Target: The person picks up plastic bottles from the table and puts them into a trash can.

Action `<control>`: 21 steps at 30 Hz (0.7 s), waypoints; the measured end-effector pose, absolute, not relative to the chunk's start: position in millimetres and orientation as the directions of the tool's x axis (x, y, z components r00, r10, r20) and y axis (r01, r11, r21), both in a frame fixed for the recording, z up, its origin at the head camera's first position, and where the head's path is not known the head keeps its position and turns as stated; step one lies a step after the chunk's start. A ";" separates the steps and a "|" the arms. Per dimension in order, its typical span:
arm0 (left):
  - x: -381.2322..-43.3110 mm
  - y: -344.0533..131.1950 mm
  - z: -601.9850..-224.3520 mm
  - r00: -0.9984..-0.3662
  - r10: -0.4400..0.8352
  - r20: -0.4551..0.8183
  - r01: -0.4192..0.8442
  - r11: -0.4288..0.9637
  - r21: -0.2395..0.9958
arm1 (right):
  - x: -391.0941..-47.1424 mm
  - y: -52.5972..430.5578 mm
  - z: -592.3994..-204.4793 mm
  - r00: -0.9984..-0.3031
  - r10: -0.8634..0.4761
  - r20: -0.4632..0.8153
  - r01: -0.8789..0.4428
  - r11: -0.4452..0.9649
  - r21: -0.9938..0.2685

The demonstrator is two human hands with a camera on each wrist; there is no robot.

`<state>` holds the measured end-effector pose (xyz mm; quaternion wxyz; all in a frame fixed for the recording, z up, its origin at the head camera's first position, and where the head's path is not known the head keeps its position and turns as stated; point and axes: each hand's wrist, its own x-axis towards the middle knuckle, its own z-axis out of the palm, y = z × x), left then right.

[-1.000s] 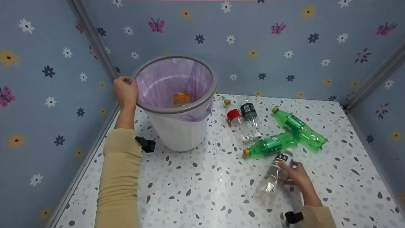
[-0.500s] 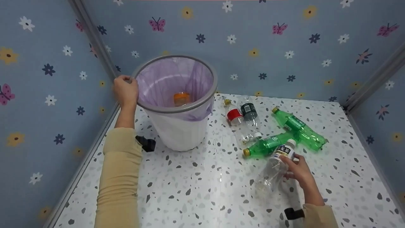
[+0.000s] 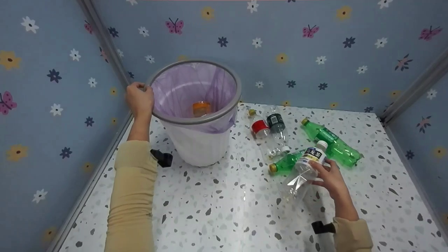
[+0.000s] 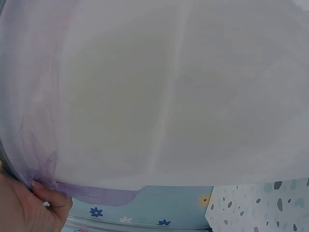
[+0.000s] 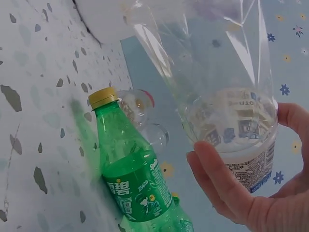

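At the left of the head view stands a white trash can [image 3: 199, 147] with a grey rim, lined with a purple trash bag [image 3: 182, 80]. My left hand [image 3: 141, 101] is at the rim's left side; in the left wrist view its thumb and fingers [image 4: 53, 200] pinch the purple bag's edge. My right hand [image 3: 330, 178] grips a clear plastic bottle [image 3: 301, 176] near its white-capped, labelled end, raised over the table with its base tilted down and left. An orange-labelled bottle [image 3: 201, 108] lies inside the can.
Two green bottles, one whole [image 3: 336, 147] and one partly hidden [image 3: 285, 162], lie behind the held bottle. Further left lie a red-labelled bottle [image 3: 260, 129] and a dark-labelled bottle [image 3: 276, 122]. Flower-patterned walls [image 3: 280, 70] enclose the speckled table [image 3: 217, 210].
My right hand has lifted the clear bottle up and slightly away from me, so it now overlaps the nearer green bottle. My left hand keeps its place at the rim.
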<state>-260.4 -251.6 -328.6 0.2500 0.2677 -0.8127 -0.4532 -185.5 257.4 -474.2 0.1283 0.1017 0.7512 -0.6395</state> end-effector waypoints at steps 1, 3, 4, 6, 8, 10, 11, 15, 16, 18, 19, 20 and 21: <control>-260.9 -251.7 -328.8 -0.728 -0.663 0.173 -0.203 0.450 0.870 | -188.0 258.8 -476.5 -0.950 -0.020 -0.312 0.306 0.145 -0.941; -261.9 -252.1 -329.4 -0.723 -0.665 0.189 -0.189 0.453 0.871 | -191.9 260.4 -479.0 -0.954 -0.033 -0.297 0.292 0.119 -0.949; -262.2 -252.2 -329.6 -0.722 -0.664 0.192 -0.187 0.455 0.871 | -194.9 262.3 -482.5 -0.959 -0.038 -0.281 0.277 0.090 -0.957; -262.3 -252.2 -329.8 -0.722 -0.664 0.194 -0.185 0.455 0.871 | -191.9 252.9 -468.4 -0.953 -0.019 -0.301 0.297 0.119 -0.947; -262.3 -251.8 -329.6 -0.724 -0.663 0.190 -0.185 0.452 0.873 | -192.5 247.1 -460.1 -0.952 -0.010 -0.306 0.303 0.121 -0.945; -262.1 -251.2 -329.4 -0.724 -0.664 0.188 -0.190 0.454 0.871 | -198.6 246.2 -459.9 -0.950 -0.003 -0.313 0.310 0.126 -0.942; -262.0 -250.9 -329.3 -0.725 -0.664 0.185 -0.194 0.454 0.870 | -202.1 247.0 -459.9 -0.947 -0.012 -0.322 0.318 0.131 -0.939; -261.1 -250.1 -328.7 -0.727 -0.664 0.175 -0.203 0.451 0.869 | -239.1 269.8 -506.5 -0.960 0.011 -0.281 0.281 0.108 -0.954; -261.0 -250.1 -328.5 -0.728 -0.663 0.175 -0.201 0.450 0.870 | -246.2 273.7 -514.9 -0.964 0.017 -0.264 0.264 0.093 -0.960; -260.2 -249.7 -328.0 -0.729 -0.663 0.172 -0.201 0.447 0.872 | -249.6 269.9 -510.8 -0.967 0.020 -0.255 0.256 0.090 -0.962; -260.0 -249.8 -327.9 -0.728 -0.663 0.175 -0.198 0.448 0.872 | -245.8 263.6 -499.2 -0.968 0.001 -0.250 0.249 0.088 -0.964; -259.8 -249.8 -327.9 -0.727 -0.663 0.175 -0.199 0.448 0.872 | -239.4 254.4 -484.3 -0.969 -0.001 -0.246 0.245 0.077 -0.966; -259.7 -249.9 -327.9 -0.727 -0.664 0.176 -0.198 0.448 0.872 | -232.3 244.6 -467.1 -0.969 -0.006 -0.249 0.247 0.085 -0.965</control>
